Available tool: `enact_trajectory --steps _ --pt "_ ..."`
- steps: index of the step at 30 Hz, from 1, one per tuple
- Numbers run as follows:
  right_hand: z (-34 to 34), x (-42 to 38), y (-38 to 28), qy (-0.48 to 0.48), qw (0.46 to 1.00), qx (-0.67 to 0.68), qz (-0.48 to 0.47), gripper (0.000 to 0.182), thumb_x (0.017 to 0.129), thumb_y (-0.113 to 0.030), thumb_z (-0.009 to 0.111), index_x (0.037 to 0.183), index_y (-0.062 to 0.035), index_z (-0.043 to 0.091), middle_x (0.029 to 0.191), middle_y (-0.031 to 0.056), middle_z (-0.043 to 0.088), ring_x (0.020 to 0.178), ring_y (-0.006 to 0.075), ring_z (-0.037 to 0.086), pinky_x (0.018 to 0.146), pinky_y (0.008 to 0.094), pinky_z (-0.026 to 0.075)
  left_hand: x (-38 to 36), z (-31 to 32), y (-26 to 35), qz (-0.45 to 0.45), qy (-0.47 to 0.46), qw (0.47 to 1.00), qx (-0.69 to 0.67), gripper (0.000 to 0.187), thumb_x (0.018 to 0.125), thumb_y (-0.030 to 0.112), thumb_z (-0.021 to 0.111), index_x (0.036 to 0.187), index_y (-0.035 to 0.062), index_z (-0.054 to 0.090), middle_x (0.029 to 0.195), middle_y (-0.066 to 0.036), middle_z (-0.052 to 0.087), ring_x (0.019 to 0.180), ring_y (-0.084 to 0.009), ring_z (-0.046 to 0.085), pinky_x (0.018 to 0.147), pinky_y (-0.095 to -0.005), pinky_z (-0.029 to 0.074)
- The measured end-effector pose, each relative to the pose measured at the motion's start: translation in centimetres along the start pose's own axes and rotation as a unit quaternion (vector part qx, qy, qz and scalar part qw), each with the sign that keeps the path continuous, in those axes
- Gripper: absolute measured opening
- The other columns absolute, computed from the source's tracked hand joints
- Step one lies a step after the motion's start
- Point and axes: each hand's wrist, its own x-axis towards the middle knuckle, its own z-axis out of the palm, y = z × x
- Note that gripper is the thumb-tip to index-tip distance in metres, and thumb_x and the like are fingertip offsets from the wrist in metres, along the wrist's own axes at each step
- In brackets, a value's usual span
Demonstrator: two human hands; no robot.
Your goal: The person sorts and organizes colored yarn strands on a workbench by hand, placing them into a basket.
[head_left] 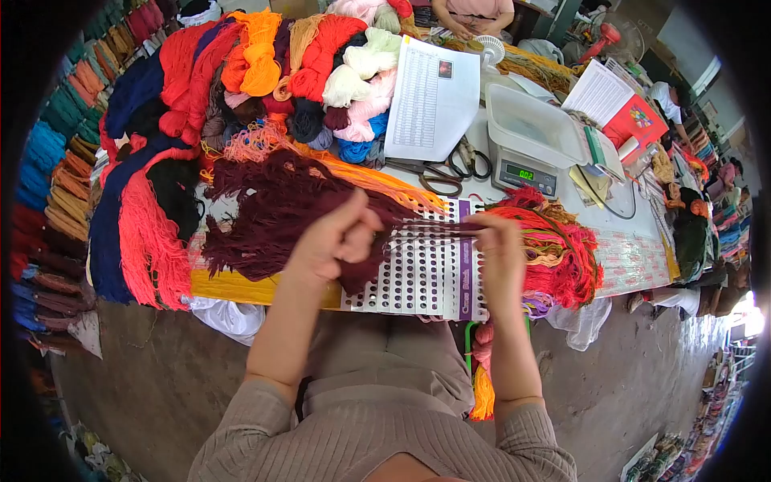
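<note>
A bundle of dark maroon thread (265, 213) lies loose and spread on the table in front of me. My left hand (344, 238) is over its right side, fingers curled, and whether strands are inside them is hidden. From the bundle, several maroon strands run across to my right hand (499, 245), which pinches their ends with fingers together, slightly blurred. Under the strands lies a white card punched with rows of holes (414, 281), a purple strip labelled "Cross Stitch" (466, 277) along its right part. Red and mixed-colour threads (562, 261) hang just right of my right hand.
Skeins of coloured yarn (261, 60) are piled at the back left. Scissors (446, 173), a printed sheet (434, 100) and a digital scale (526, 173) bearing a clear plastic tub (534, 120) lie beyond the card. Another person (474, 16) sits across the table.
</note>
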Motion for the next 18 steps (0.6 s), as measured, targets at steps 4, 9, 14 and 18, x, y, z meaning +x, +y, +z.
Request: enact_trajectory --steps 4,9,14,18 --pt "-8.3 1.9 1.5 0.142 0.886 0.441 -0.003 0.03 0.094 -0.024 0.044 0.104 0.0039 0.051 0.105 0.0168 0.058 0.101 0.0245 0.055 0.088 0.0354 0.044 -0.8 -6.2 5.2 0.098 0.043 0.989 -0.105 0.037 0.093 0.035 0.045 0.062 0.015 0.042 0.046 0.007 0.03 0.033 -0.0033 0.024 0.031 -0.0201 0.019" --pt "-19.2 2.5 5.8 0.161 0.768 0.616 0.064 0.019 0.095 -0.02 0.043 0.089 -0.0027 0.05 0.083 0.0053 0.048 0.07 0.013 0.044 0.063 0.0252 0.037 -4.9 -18.2 13.3 0.182 0.107 0.967 -0.145 0.031 0.094 0.03 0.044 0.069 0.0113 0.045 0.048 0.005 0.033 0.035 -0.0044 0.027 0.034 -0.0199 0.024" --pt "-39.9 2.8 14.9 0.42 0.857 0.298 0.031 0.021 0.09 -0.021 0.053 0.076 -0.0064 0.05 0.064 -0.001 0.04 0.056 0.0094 0.035 0.052 0.021 0.031 -12.5 -30.4 25.2 0.436 0.28 0.854 -0.049 0.029 0.091 0.024 0.049 0.065 0.0129 0.044 0.048 0.007 0.029 0.037 -0.0056 0.029 0.036 -0.0197 0.028" --pt "-36.0 4.3 5.3 0.458 0.871 0.172 -0.055 0.014 0.088 -0.015 0.051 0.086 -0.0026 0.055 0.065 -0.0033 0.045 0.054 0.0054 0.036 0.047 0.0199 0.03 -14.2 -15.2 22.9 0.462 -0.047 0.876 -0.128 0.043 0.095 0.03 0.038 0.123 -0.0025 0.045 0.058 0.004 0.038 0.038 -0.0058 0.03 0.04 -0.0202 0.03"
